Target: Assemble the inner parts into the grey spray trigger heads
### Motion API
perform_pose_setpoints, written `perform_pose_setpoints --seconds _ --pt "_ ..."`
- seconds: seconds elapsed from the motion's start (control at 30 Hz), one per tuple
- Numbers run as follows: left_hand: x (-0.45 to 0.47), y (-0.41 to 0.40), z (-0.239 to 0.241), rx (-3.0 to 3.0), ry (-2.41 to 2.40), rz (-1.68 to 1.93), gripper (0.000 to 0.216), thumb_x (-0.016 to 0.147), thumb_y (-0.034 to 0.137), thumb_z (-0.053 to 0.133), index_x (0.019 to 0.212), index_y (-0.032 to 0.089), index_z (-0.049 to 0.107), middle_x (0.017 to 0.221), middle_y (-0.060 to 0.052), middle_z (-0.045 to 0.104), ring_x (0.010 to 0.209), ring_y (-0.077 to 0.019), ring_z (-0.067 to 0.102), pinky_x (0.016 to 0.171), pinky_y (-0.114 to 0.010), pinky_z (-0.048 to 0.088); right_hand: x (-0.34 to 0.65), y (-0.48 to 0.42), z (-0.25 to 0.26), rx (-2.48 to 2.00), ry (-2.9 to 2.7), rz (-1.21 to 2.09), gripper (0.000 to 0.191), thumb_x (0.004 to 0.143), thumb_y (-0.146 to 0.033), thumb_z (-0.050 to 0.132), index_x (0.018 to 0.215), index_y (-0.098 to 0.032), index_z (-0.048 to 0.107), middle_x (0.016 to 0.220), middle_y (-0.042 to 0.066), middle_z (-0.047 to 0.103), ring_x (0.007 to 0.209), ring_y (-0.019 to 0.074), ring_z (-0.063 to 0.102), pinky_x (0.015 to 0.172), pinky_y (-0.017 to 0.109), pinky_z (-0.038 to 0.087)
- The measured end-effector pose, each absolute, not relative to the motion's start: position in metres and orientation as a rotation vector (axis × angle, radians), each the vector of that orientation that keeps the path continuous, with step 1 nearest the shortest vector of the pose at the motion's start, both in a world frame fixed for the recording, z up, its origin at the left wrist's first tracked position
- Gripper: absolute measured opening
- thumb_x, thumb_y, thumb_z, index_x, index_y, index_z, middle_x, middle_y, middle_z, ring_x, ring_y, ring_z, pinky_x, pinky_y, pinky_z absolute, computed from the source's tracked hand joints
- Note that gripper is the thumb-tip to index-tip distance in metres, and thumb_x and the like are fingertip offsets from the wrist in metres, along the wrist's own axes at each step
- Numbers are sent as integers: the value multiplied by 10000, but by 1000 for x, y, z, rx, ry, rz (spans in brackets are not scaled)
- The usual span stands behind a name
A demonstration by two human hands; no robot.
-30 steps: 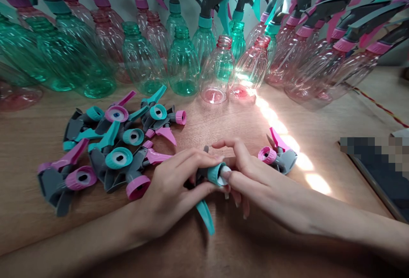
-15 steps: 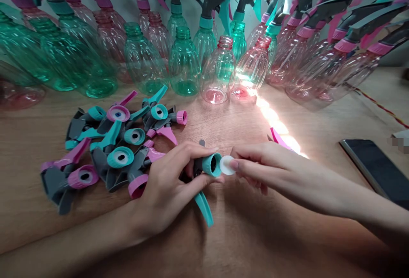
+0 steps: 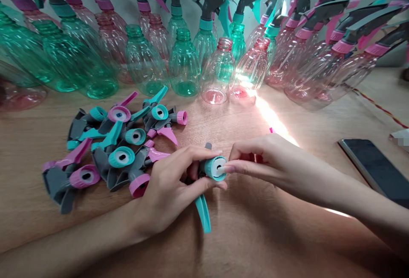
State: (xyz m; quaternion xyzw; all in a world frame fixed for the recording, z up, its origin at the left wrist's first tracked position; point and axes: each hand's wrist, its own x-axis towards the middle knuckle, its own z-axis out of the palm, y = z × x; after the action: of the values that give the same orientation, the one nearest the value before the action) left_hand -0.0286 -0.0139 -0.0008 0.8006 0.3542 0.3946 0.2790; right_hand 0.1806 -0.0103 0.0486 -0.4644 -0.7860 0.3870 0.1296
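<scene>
My left hand is wrapped round a grey spray head with a teal collar and teal trigger. The collar's open end faces right, and its inside holds a white washer with a dark slot at its centre. At the washer's right edge rests the thumb of my right hand, its fingers curled closed. Left of my hands lies a pile of loose spray heads, among them a teal-collared one and a pink-collared one. Several show white washers inside.
Clear green bottles and pink bottles stand along the back, several topped with spray heads. A phone lies at the right, with a red-yellow twisted wire behind it. Bright light streaks the wooden table.
The white washer, pinched by my right hand just outside the collar before, now sits in the collar. My right hand has moved slightly left, its thumb against the washer. My left hand keeps its hold.
</scene>
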Motion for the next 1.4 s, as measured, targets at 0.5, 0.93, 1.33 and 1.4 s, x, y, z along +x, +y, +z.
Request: perform_pose_setpoints --seconds 0.5,0.93,1.33,1.4 --pt "-28 -15 0 2137 932 1009 260 809 264 685 1043 219 581 831 0 653 577 -82 525 533 -208 399 184 -19 56 -1283 -2347 859 92 875 -284 560 963 -279 586 631 -94 547 508 32 471 462 133 363" --pt "-30 -15 -1 2115 1001 967 328 772 216 718 1077 231 596 837 0 650 567 -81 492 513 -197 398 181 -20 46 -1226 -2382 666 190 842 -224 580 1021 -248 637 596 -71 552 492 51 483 485 167 355" --pt "-29 -15 0 2095 963 956 290 781 243 711 1049 218 600 833 -2 646 558 -77 472 496 -193 386 179 -20 45 -1207 -2429 550 204 828 -217 584 1026 -242 626 589 -70 547 490 57 484 494 172 340" --pt "-29 -15 -1 2114 973 964 323 764 217 725 1060 222 596 853 0 644 555 -73 463 499 -192 388 177 -19 42 -1190 -2423 528 183 829 -213 579 1004 -233 628 594 -62 557 497 63 488 498 178 337"
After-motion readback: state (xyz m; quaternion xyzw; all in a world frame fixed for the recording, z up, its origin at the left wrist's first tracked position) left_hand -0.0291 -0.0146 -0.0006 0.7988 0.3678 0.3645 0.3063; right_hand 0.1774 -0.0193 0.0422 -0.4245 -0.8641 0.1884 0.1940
